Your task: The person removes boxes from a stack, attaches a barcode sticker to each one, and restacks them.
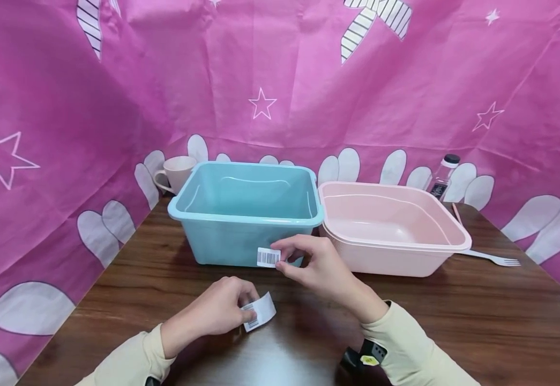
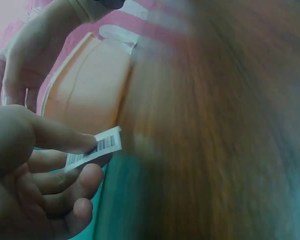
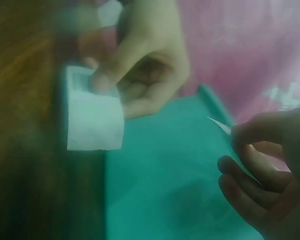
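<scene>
My left hand (image 1: 224, 306) pinches a short strip of barcode labels (image 1: 262, 312) between thumb and fingers, low over the table. In the right wrist view that strip of labels (image 3: 95, 122) shows a printed part under the thumb and a blank white part below. A single barcode sticker (image 1: 268, 257) is pinched by its edge between the thumb and forefinger of my right hand (image 1: 319, 268). It is held in front of the blue basin (image 1: 226, 241); whether it touches the wall I cannot tell. The right wrist view shows this sticker (image 3: 220, 125) nearly edge-on.
Right of the blue basin stands a pink basin (image 1: 390, 260). A mug (image 1: 176, 171) is behind at left; a clear bottle (image 1: 441, 179) with a black cap is behind at right. A white fork (image 1: 494, 259) lies on the wooden table (image 1: 516, 300). A pink patterned cloth (image 1: 299, 69) hangs behind.
</scene>
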Demonstrator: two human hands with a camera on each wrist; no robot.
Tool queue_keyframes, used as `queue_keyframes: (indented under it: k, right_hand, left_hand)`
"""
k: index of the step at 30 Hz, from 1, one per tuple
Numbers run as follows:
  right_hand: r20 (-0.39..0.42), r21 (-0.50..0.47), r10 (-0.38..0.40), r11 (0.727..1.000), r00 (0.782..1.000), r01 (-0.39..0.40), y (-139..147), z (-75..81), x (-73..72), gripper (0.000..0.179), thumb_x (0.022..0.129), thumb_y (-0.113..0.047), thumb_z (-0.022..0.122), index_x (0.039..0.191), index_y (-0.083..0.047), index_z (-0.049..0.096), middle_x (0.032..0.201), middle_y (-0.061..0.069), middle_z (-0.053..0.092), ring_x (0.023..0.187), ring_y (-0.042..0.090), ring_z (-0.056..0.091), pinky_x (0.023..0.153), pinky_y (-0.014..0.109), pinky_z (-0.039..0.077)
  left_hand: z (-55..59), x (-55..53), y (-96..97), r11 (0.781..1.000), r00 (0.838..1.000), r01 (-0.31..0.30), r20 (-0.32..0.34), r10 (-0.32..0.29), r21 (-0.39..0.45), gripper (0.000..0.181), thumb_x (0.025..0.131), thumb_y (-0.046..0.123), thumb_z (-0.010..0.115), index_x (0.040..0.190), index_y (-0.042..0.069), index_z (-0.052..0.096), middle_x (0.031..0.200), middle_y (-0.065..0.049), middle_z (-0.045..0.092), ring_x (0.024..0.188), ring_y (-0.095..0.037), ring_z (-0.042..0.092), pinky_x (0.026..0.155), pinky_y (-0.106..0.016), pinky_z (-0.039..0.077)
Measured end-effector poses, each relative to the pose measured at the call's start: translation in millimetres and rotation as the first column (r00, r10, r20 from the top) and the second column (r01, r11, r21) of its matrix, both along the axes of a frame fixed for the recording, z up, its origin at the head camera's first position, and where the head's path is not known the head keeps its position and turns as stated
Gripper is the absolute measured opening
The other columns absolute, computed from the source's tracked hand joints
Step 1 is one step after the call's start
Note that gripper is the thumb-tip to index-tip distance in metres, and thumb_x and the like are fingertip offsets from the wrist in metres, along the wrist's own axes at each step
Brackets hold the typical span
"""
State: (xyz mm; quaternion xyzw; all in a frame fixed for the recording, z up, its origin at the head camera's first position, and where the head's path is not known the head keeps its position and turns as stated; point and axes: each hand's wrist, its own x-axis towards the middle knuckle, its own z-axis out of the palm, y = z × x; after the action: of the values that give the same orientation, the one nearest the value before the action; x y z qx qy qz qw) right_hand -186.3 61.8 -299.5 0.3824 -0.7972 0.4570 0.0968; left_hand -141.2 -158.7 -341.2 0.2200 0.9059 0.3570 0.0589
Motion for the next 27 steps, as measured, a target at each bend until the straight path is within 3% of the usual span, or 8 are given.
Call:
queue_keyframes:
  k: [4, 10, 15, 18, 21, 24, 27]
  right_hand:
    - [0.029, 0.01, -0.014, 1.0, 0.999, 0.013, -7, -11.8, -2.5, 0.025, 0.082, 0.003, 0.077, 0.107, -0.002, 0.076, 0.085, 0.007, 0.074, 0.076, 0.008, 0.067, 0.067, 0.027, 0.059]
    - [0.046, 0.035, -0.04, 0.999, 0.998, 0.038, -16, -22.9, -7.2, 0.024, 0.084, 0.001, 0.077, 0.107, -0.003, 0.076, 0.087, 0.007, 0.076, 0.078, 0.012, 0.07, 0.07, 0.028, 0.06]
    - [0.066, 0.025, -0.056, 0.998, 0.996, 0.054, -22, -28.6, -10.9, 0.023, 0.084, 0.001, 0.077, 0.106, -0.003, 0.076, 0.088, 0.008, 0.076, 0.078, 0.013, 0.071, 0.069, 0.025, 0.058]
    - [0.075, 0.02, -0.065, 0.998, 0.995, 0.063, -26, -30.3, -13.9, 0.022, 0.084, 0.001, 0.077, 0.106, -0.003, 0.076, 0.087, 0.008, 0.076, 0.078, 0.013, 0.071, 0.069, 0.024, 0.058]
    - [0.078, 0.027, -0.074, 0.997, 0.994, 0.072, -29, -30.8, -17.3, 0.021, 0.085, -0.001, 0.077, 0.105, -0.004, 0.076, 0.086, 0.008, 0.077, 0.079, 0.013, 0.071, 0.068, 0.024, 0.058]
    - [0.074, 0.042, -0.083, 0.996, 0.994, 0.08, -31, -30.6, -20.5, 0.021, 0.085, -0.002, 0.077, 0.105, -0.005, 0.076, 0.085, 0.007, 0.077, 0.079, 0.014, 0.071, 0.069, 0.025, 0.057]
    - [0.059, 0.063, -0.083, 0.995, 0.995, 0.079, -34, -31.3, -23.3, 0.021, 0.086, -0.003, 0.077, 0.107, -0.006, 0.076, 0.087, 0.006, 0.077, 0.08, 0.014, 0.071, 0.069, 0.024, 0.057]
  left_hand:
    - [-3.9, -1.1, -2.3, 0.998, 1.0, 0.003, -0.011, -0.004, -0.056, 0.011, 0.077, 0.005, 0.079, 0.084, 0.011, 0.072, 0.061, 0.008, 0.062, 0.059, -0.004, 0.051, 0.054, -0.024, 0.04]
    - [-5.3, -1.3, -5.3, 0.985, 0.993, -0.016, -0.121, -0.005, -0.171, 0.011, 0.076, 0.015, 0.083, 0.08, 0.013, 0.074, 0.058, 0.012, 0.056, 0.054, -0.002, 0.044, 0.048, -0.023, 0.035]
    - [1.6, -0.8, -10.0, 0.96, 0.956, -0.103, -0.292, 0.023, -0.262, 0.014, 0.077, 0.025, 0.084, 0.082, 0.015, 0.075, 0.059, 0.013, 0.057, 0.054, -0.003, 0.048, 0.047, -0.023, 0.037]
    - [6.5, -3.8, -15.7, 0.964, 0.929, -0.188, -0.354, 0.111, -0.19, 0.013, 0.077, 0.025, 0.083, 0.084, 0.016, 0.076, 0.063, 0.013, 0.062, 0.058, -0.002, 0.054, 0.052, -0.023, 0.042]
    - [8.3, -10.3, -23.6, 0.97, 0.911, -0.242, -0.35, 0.218, -0.026, 0.008, 0.078, 0.019, 0.082, 0.083, 0.017, 0.077, 0.067, 0.012, 0.068, 0.061, -0.001, 0.058, 0.057, -0.022, 0.046]
    - [7.3, -16.4, -31.8, 0.955, 0.906, -0.258, -0.306, 0.291, 0.144, 0.008, 0.08, 0.011, 0.082, 0.086, 0.015, 0.078, 0.073, 0.008, 0.071, 0.065, -0.001, 0.059, 0.061, -0.022, 0.048]
    - [3.6, -20.1, -37.4, 0.93, 0.911, -0.258, -0.255, 0.324, 0.26, 0.014, 0.081, 0.005, 0.081, 0.093, 0.01, 0.078, 0.08, 0.002, 0.075, 0.067, -0.004, 0.061, 0.063, -0.023, 0.051]
